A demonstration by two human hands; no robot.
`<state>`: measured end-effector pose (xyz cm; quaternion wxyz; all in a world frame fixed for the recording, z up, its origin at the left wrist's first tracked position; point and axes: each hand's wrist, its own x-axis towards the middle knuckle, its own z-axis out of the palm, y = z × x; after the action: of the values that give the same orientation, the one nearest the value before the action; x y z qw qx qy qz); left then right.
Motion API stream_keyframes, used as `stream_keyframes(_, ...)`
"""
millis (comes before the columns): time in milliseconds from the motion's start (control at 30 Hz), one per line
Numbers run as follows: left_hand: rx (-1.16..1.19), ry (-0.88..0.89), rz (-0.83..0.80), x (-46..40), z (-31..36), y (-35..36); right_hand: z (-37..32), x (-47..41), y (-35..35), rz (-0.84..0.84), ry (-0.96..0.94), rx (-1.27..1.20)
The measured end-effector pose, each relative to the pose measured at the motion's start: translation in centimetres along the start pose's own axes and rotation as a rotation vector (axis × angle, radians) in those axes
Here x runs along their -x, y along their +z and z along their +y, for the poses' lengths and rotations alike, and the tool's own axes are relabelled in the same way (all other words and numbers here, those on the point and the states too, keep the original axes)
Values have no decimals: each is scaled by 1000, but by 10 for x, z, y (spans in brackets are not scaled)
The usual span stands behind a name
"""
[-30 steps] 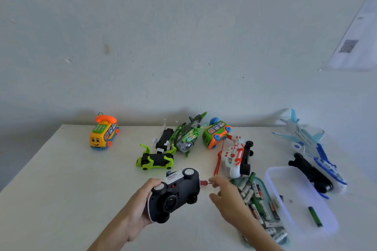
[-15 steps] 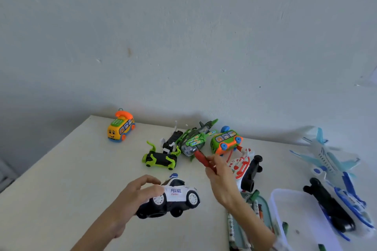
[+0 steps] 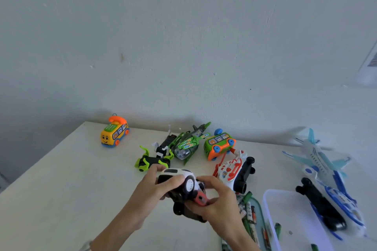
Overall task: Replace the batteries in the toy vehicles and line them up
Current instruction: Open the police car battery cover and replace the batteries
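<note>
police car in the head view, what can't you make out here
- Police car: its underside and battery cover are hidden by the left hand and right hand, and motion blur smears it.
- Red tool: only a short part shows; its tip is covered by the right hand.
- Batteries: partly behind the right wrist and cut off by the bottom edge; labels too small to read.
- Clear box: cut off at the bottom edge.
</note>
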<state>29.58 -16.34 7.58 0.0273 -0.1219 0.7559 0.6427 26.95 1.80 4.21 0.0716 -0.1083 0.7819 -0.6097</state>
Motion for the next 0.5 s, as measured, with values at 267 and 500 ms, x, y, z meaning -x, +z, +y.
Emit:
stream_keyframes(267,-281,348,-108,-1,-33,16,-1,1,23,142,343,-551)
stream_keyframes(500,-341,475,-10,-26,-52,-1,-1,7,38,5,413,-495)
